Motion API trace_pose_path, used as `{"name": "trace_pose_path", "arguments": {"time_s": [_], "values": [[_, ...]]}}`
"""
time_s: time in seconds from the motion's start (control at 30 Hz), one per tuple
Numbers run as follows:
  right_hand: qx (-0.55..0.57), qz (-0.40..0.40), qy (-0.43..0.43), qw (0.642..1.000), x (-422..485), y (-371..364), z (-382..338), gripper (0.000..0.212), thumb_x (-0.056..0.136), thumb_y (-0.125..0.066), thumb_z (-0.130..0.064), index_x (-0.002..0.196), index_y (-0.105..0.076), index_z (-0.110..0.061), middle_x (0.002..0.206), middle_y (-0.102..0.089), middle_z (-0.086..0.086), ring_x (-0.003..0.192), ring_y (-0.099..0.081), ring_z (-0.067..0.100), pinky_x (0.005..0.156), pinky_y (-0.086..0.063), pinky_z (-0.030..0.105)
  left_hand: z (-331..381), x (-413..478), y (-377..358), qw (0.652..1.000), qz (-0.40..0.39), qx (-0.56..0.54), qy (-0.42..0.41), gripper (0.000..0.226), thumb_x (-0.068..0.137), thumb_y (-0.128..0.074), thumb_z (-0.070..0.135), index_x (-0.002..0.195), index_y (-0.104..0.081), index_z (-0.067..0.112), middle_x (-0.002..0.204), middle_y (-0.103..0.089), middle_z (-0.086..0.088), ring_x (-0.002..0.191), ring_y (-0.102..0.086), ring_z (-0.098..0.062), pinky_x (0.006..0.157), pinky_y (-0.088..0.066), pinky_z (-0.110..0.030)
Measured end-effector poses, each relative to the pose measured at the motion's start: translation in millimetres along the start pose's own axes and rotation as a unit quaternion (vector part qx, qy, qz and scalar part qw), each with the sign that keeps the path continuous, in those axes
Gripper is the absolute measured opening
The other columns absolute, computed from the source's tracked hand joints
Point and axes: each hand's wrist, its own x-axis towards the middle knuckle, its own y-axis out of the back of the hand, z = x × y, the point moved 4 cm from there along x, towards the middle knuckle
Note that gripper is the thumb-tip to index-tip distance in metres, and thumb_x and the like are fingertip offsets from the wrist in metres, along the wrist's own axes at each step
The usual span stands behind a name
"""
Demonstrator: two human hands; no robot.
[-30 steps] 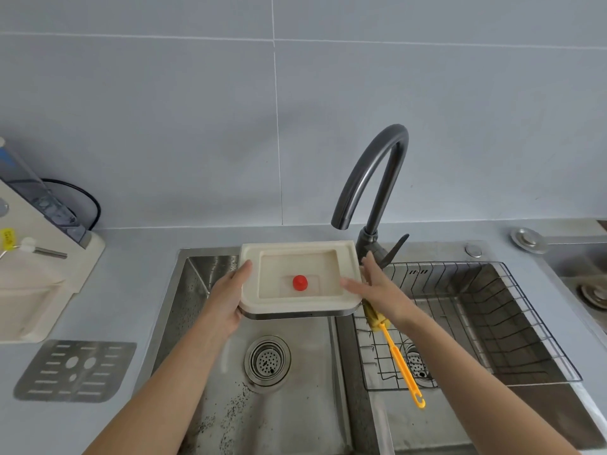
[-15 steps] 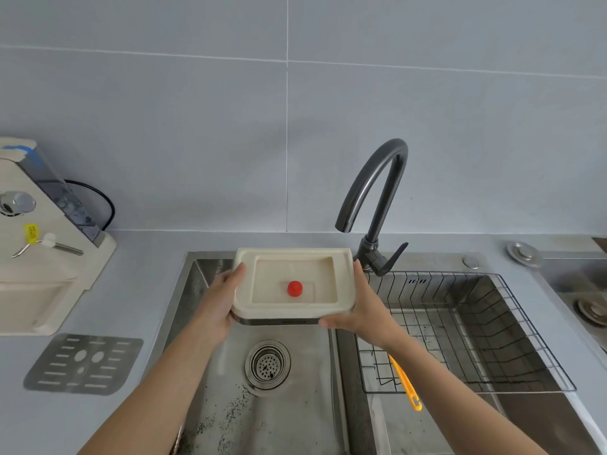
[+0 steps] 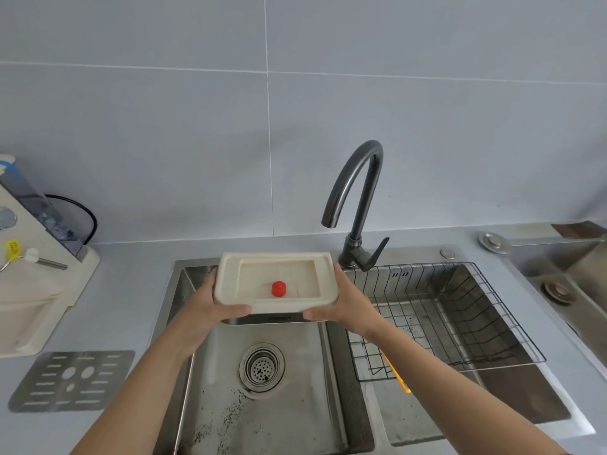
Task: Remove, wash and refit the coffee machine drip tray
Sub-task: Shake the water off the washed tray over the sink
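R hand [image 3: 348, 305] now gripping drip tray [image 3: 230, 284] edge

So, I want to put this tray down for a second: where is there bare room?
Bare counter lies between the coffee machine and the sink, behind the metal grate. The right basin is crowded by the wire rack.

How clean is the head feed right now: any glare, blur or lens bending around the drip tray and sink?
Head view: light is soft and even, the drip tray and both hands, left hand and right hand, look sharp; mild sheen on the sink floor and faucet, no blown-out glare; wide-angle bending curves the counter edge and tile lines toward the frame edges.
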Motion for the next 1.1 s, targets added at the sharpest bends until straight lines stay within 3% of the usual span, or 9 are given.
{"name": "trace_pose_path", "arguments": {"time_s": [0.1, 0.27, 0.4, 0.63, 0.73, 0.87, 0.93, 1.03, 1.1], "values": [[0.006, -0.008, 0.002, 1.000, -2, -4, -1, 0.077, 0.054, -0.082, -0.029, 0.118, -0.043, -0.048, 0.114, -0.059, -0.019, 0.109, -0.057, 0.003, 0.082, -0.057, 0.029, -1, -3, 2, 1.000, -0.009, 0.020, -0.013, 0.093, 0.046, -0.079, 0.009, 0.129, -0.039, 0.024, 0.116, -0.058, -0.001, 0.108, -0.054, -0.016, 0.076, -0.051, -0.021], [0.021, -0.051, -0.026, 0.998, -7, -13, -4, 0.065, 0.074, -0.071, -0.003, 0.096, -0.055, -0.062, 0.094, -0.062, -0.041, 0.089, -0.056, -0.021, 0.067, -0.045, -0.002, -5, -9, 7, 0.998, -0.008, 0.062, -0.020, 0.087, 0.048, -0.080, 0.015, 0.125, -0.042, 0.030, 0.117, -0.057, 0.002, 0.111, -0.051, -0.010, 0.089, -0.041, -0.023], [0.052, -0.052, -0.065, 0.995, -7, -20, 9, 0.043, 0.076, -0.070, -0.011, 0.100, -0.055, -0.043, 0.092, -0.064, -0.037, 0.089, -0.058, -0.018, 0.069, -0.045, 0.000, -12, -11, 10, 0.997, 0.003, 0.076, -0.005, 0.075, 0.054, -0.080, 0.021, 0.120, -0.045, 0.032, 0.116, -0.057, 0.003, 0.111, -0.049, -0.010, 0.098, -0.036, -0.029], [0.035, -0.063, -0.141, 0.987, -5, -32, 31, 0.027, 0.076, -0.070, -0.031, 0.094, -0.057, -0.046, 0.094, -0.065, -0.030, 0.090, -0.058, -0.018, 0.070, -0.045, 0.002, -23, -11, 15, 0.995, 0.023, 0.092, 0.017, 0.049, 0.073, -0.071, 0.015, 0.109, -0.047, 0.038, 0.110, -0.056, 0.013, 0.107, -0.048, -0.003, 0.088, -0.036, -0.021], [0.037, -0.072, -0.189, 0.979, -5, -36, 44, 0.017, 0.078, -0.067, -0.038, 0.092, -0.059, -0.041, 0.102, -0.061, -0.022, 0.103, -0.056, 0.000, 0.092, -0.040, 0.019, -24, -11, 18, 0.993, 0.046, 0.109, 0.028, 0.052, 0.075, -0.070, 0.023, 0.120, -0.046, 0.033, 0.109, -0.054, 0.017, 0.110, -0.046, -0.008, 0.094, -0.031, -0.025], [0.031, -0.077, -0.240, 0.967, -5, -43, 50, 0.081, 0.058, -0.067, -0.063, 0.123, -0.055, -0.015, 0.125, -0.059, 0.006, 0.118, -0.051, 0.024, 0.108, -0.038, 0.039, -23, -11, 21, 0.986, 0.075, 0.141, 0.052, 0.060, 0.077, -0.067, 0.037, 0.131, -0.041, 0.028, 0.122, -0.050, 0.009, 0.112, -0.042, -0.009, 0.095, -0.031, -0.027], [0.027, -0.083, -0.261, 0.961, -6, -46, 52, 0.101, 0.048, -0.068, -0.074, 0.121, -0.052, -0.007, 0.125, -0.056, 0.009, 0.122, -0.049, 0.028, 0.109, -0.037, 0.040, -23, -12, 21, 0.984, 0.081, 0.142, 0.072, 0.050, 0.078, -0.065, 0.040, 0.122, -0.047, 0.028, 0.115, -0.057, 0.008, 0.099, -0.052, -0.005, 0.082, -0.039, -0.023], [0.026, -0.103, -0.294, 0.950, -6, -49, 59, 0.085, 0.050, -0.062, -0.077, 0.106, -0.056, -0.014, 0.107, -0.055, 0.006, 0.110, -0.054, 0.026, 0.106, -0.039, 0.036, -24, -11, 20, 0.979, 0.085, 0.158, 0.099, 0.033, 0.079, -0.062, 0.043, 0.105, -0.046, 0.031, 0.090, -0.054, 0.018, 0.078, -0.048, 0.005, 0.059, -0.035, -0.016], [0.028, -0.112, -0.312, 0.943, -5, -50, 63, 0.060, 0.066, -0.056, -0.072, 0.089, -0.060, -0.016, 0.087, -0.056, 0.002, 0.083, -0.055, 0.016, 0.094, -0.042, 0.031, -26, -9, 21, 0.973, 0.089, 0.178, 0.115, 0.031, 0.079, -0.060, 0.047, 0.101, -0.046, 0.029, 0.085, -0.051, 0.018, 0.075, -0.047, 0.004, 0.057, -0.033, -0.017]]}}
